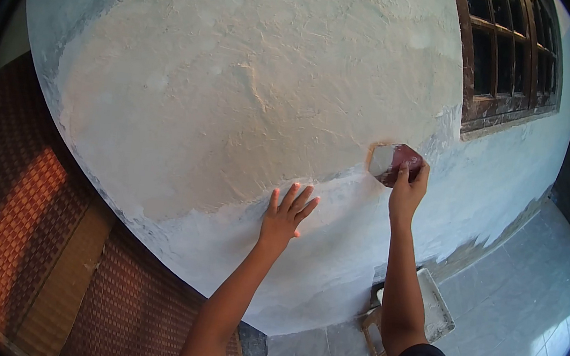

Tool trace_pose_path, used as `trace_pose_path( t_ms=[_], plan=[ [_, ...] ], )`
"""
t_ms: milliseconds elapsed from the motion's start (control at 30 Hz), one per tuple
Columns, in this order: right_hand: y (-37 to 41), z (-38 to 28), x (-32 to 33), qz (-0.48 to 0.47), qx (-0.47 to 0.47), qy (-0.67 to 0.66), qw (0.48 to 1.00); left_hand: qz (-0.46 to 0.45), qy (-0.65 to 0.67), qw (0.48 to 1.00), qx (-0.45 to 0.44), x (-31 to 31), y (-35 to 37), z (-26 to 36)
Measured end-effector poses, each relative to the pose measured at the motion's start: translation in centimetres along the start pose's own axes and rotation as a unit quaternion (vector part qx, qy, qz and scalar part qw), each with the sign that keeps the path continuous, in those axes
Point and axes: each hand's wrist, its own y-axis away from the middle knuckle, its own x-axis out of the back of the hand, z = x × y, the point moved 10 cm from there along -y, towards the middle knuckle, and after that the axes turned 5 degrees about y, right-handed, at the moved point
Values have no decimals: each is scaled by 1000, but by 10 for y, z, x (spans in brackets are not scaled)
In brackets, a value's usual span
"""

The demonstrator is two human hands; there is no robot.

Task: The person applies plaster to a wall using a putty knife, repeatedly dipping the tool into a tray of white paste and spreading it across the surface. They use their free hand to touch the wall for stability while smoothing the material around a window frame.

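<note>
My right hand point(408, 192) pinches a flat, dark-red putty spreader point(408, 157) by its near edge. Its other side is pale with white putty and lies against or very close to the wall point(189, 97), left of and below the window. Lower down and to the left, my left hand point(286, 215) has its fingers spread over the wall; the fingertips seem to touch the surface. A beige, ridged coat covers the upper wall, and a smoother whitish area runs beneath both hands.
A wooden-framed window point(502, 59) with small panes is at upper right. Below my right arm, a putty-smeared tray point(435, 306) rests near a small stool point(374, 334), partly hidden. Woven brown matting point(144, 302) lies at lower left; grey floor tiles point(520, 275) extend right.
</note>
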Motion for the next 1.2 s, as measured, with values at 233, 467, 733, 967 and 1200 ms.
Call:
trace_pose_path(
  t_ms=[233,467,733,967,1200],
  plan=[
    [100,-75,-132,-175,159,13,972,-40,43,998,-10,-34,10,5],
    [61,-39,-76,-69,119,51,989,13,37,999,-26,-1,9,5],
    [88,-60,-105,-173,80,-8,982,29,38,999,-18,-2,9,6],
    [86,-36,-115,-136,109,51,983,-21,39,999,-15,-11,9,2],
    [8,7,2,34,15,80,996,4,-11,1000,-28,-6,8,8]
  ],
)
